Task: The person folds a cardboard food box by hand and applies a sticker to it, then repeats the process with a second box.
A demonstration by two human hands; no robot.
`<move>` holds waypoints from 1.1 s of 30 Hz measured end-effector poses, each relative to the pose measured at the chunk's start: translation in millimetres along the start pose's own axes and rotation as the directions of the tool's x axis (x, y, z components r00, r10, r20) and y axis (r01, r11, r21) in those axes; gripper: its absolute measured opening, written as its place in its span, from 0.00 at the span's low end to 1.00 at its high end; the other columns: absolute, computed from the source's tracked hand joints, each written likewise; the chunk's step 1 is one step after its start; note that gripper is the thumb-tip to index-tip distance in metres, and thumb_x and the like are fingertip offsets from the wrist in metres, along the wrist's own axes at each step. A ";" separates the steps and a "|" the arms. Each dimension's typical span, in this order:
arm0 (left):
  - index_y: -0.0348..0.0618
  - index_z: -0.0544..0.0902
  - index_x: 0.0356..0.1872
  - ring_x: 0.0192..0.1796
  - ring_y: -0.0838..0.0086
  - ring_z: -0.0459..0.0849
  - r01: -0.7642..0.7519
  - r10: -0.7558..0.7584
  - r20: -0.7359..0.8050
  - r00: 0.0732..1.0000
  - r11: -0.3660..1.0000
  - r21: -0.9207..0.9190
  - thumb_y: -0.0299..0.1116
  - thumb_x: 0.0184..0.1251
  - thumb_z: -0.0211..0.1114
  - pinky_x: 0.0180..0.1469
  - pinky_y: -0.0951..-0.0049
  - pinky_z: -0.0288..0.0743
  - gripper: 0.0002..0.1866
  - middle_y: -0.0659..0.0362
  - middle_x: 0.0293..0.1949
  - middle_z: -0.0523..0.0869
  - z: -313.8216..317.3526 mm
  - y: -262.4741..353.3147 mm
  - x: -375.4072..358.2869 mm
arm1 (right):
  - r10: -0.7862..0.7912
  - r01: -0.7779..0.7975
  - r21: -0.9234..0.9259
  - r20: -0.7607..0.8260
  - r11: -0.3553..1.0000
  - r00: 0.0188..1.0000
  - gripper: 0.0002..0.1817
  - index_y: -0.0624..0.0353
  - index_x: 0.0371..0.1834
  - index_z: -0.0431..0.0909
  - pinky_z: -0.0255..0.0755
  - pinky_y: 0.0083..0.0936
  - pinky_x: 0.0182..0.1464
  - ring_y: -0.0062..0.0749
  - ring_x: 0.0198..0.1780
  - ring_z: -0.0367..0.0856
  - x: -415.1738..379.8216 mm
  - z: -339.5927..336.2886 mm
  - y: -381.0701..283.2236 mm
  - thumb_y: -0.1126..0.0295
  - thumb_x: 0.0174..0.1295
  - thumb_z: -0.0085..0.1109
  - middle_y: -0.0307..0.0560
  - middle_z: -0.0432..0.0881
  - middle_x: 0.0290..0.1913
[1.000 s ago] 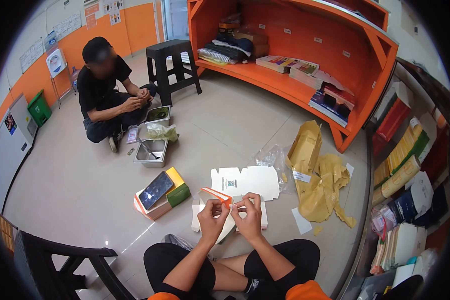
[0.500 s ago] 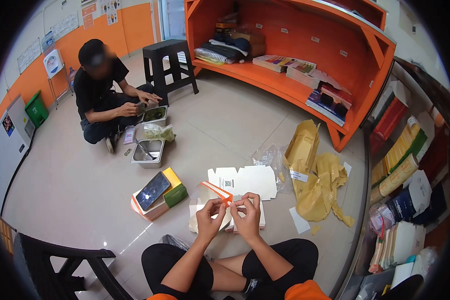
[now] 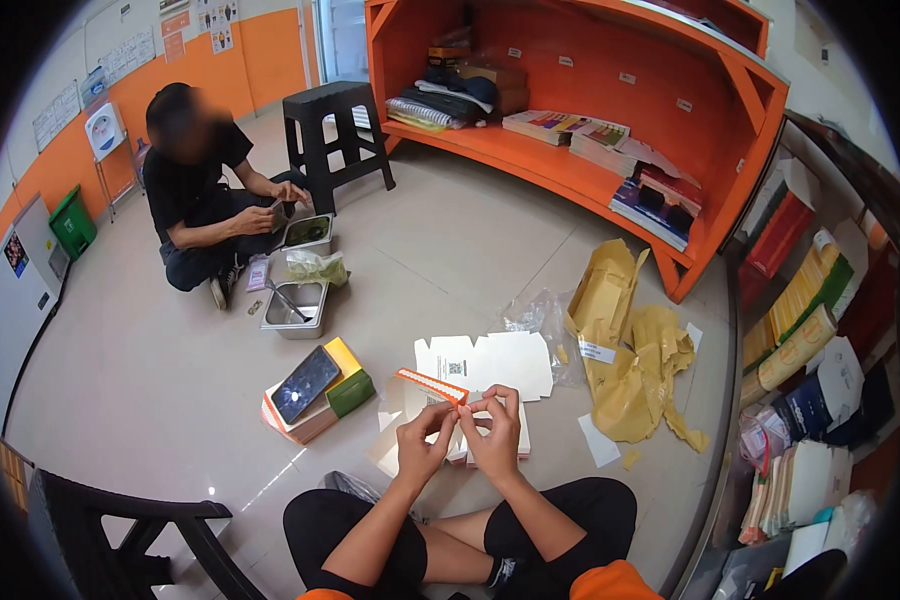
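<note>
My left hand point(image 3: 426, 441) and my right hand point(image 3: 494, 428) meet above the floor in front of my crossed legs. Both have their fingers pinched on the near corner of an orange and white folded card piece point(image 3: 432, 386), which slants up to the left. Its pale panel hangs partly behind my left hand. Just beyond my hands, flat white card sheets point(image 3: 502, 362) with a printed code lie on the floor. Part of a stack shows beneath my right hand.
Left of my hands, a phone point(image 3: 306, 384) rests on stacked boxes. Torn brown paper point(image 3: 640, 390) and clear plastic lie to the right. A seated person point(image 3: 205, 190) works beside metal trays point(image 3: 295, 308). Black stools and an orange shelf point(image 3: 530, 150) stand around.
The orange and white card piece has tilted, so its orange face shows narrower. My hands stay nearly in place. The other person's head and hands have shifted slightly.
</note>
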State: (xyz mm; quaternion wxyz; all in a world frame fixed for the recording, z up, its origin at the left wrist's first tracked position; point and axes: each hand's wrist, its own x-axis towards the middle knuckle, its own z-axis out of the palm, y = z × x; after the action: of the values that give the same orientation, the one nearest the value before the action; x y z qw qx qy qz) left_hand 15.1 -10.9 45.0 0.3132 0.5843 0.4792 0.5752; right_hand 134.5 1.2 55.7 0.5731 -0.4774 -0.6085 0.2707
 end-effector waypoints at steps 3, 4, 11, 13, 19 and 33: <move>0.35 0.83 0.45 0.39 0.67 0.90 -0.030 0.028 0.025 0.999 0.997 0.068 0.22 0.63 0.64 0.44 0.73 0.83 0.10 0.51 0.37 0.89 -0.5 4.2 0.0 | -0.004 0.004 -0.010 -0.007 1.000 1.000 0.06 0.66 0.30 0.77 0.86 0.22 0.32 0.33 0.41 0.80 -1.4 1.7 2.8 0.75 0.56 0.65 0.49 0.68 0.46; 0.35 0.83 0.45 0.39 0.66 0.90 -0.039 0.037 0.024 0.999 0.997 0.068 0.22 0.63 0.63 0.44 0.72 0.83 0.10 0.51 0.37 0.89 0.0 4.3 0.4 | 0.003 -0.003 -0.020 -0.004 1.000 1.000 0.06 0.65 0.30 0.77 0.86 0.22 0.32 0.33 0.41 0.80 -1.7 1.4 2.3 0.75 0.56 0.65 0.49 0.68 0.45; 0.35 0.83 0.46 0.40 0.65 0.89 -0.122 0.122 -0.001 0.993 0.990 0.071 0.21 0.61 0.64 0.45 0.71 0.84 0.12 0.50 0.39 0.88 5.3 1.6 -1.7 | 0.026 -0.029 -0.062 -0.052 0.998 0.998 0.05 0.65 0.28 0.75 0.85 0.20 0.32 0.27 0.42 0.78 -2.5 4.1 1.7 0.79 0.55 0.63 0.46 0.68 0.44; 0.35 0.83 0.46 0.40 0.65 0.89 -0.134 0.134 -0.003 0.991 0.987 0.088 0.21 0.61 0.64 0.45 0.71 0.84 0.12 0.50 0.38 0.88 6.3 2.2 -4.1 | -0.004 0.000 -0.084 -0.043 0.997 0.999 0.05 0.65 0.28 0.75 0.85 0.21 0.32 0.28 0.42 0.77 -2.0 3.8 4.4 0.79 0.55 0.63 0.46 0.68 0.43; 0.33 0.83 0.43 0.39 0.69 0.89 -0.014 0.014 -0.028 1.000 1.000 0.008 0.21 0.61 0.64 0.44 0.72 0.84 0.09 0.51 0.36 0.88 4.1 -4.6 -0.9 | -0.001 -0.001 0.043 0.050 0.999 0.999 0.04 0.67 0.31 0.78 0.84 0.26 0.39 0.34 0.41 0.81 -0.4 4.2 11.1 0.78 0.57 0.63 0.50 0.72 0.44; 0.32 0.81 0.43 0.43 0.64 0.89 -0.072 0.071 0.019 0.997 0.993 0.088 0.21 0.59 0.65 0.47 0.70 0.83 0.11 0.47 0.40 0.87 4.1 -10.4 -4.2 | -0.019 0.020 -0.032 0.028 0.999 0.999 0.03 0.66 0.31 0.77 0.84 0.23 0.37 0.30 0.40 0.80 -5.0 5.2 9.9 0.79 0.58 0.62 0.46 0.74 0.42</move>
State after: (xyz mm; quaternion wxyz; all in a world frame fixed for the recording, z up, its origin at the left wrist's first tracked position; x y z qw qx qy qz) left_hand 17.5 -10.4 33.3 0.2699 0.6190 0.4805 0.5596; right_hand 131.6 1.8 43.9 0.5594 -0.4770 -0.6254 0.2617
